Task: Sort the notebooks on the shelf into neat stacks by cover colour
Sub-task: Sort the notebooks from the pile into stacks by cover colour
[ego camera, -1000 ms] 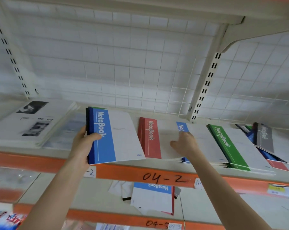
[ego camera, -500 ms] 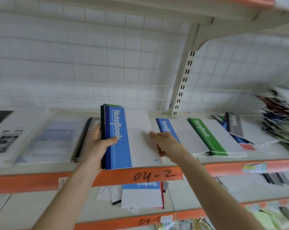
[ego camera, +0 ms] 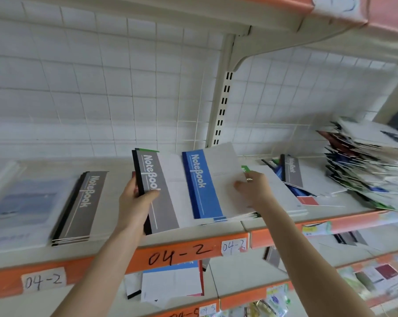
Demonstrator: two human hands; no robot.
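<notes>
Grey-banded paper notebooks form one tidy stack (ego camera: 79, 207), while just right of it the left hand (ego camera: 135, 203) grips a grey-topped mixed bundle (ego camera: 163, 210), the right hand (ego camera: 255, 191) holds a blue-banded notebook (ego camera: 201, 191), and far right of it a jumbled multicoloured heap (ego camera: 367, 170) awaits sorting.

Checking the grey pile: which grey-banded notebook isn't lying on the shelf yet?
The grey notebook gripped by the left hand, tilted up; the grey stack beside it and the far-right grey one lie unheld.
</notes>
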